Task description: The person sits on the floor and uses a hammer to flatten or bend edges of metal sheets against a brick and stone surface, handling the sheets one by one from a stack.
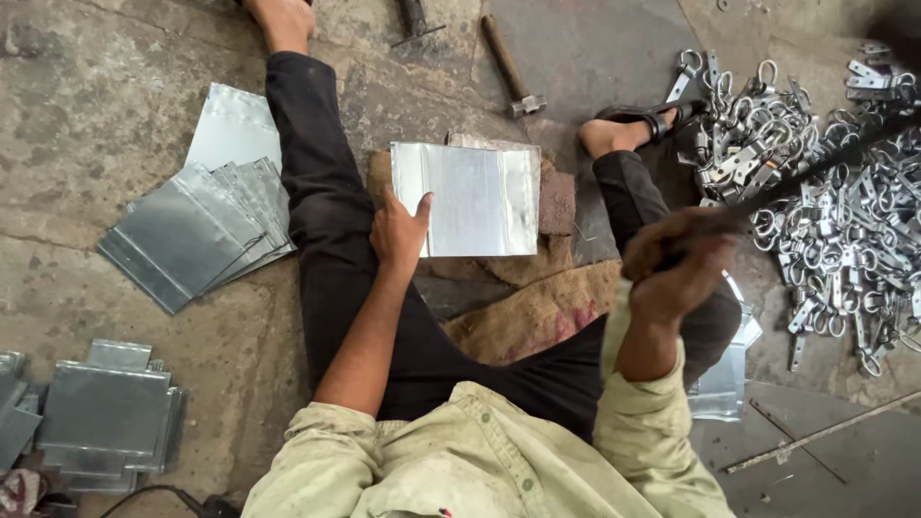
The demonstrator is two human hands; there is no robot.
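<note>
Left hand (401,230) flat, open on sheet (477,200); right hand (679,267), right of sheet, fisted around blurred rod (815,171), tip cut off.

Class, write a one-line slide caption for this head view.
Seated on the floor, a person's left hand steadies a metal sheet while the right hand raises a dark rod.

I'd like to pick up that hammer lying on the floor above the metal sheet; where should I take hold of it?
Grip the hammer by its wooden handle, toward the upper end far from the metal head. It lies flat and slanted with the handle bare, so come down from above, fingers across the shaft.
</note>
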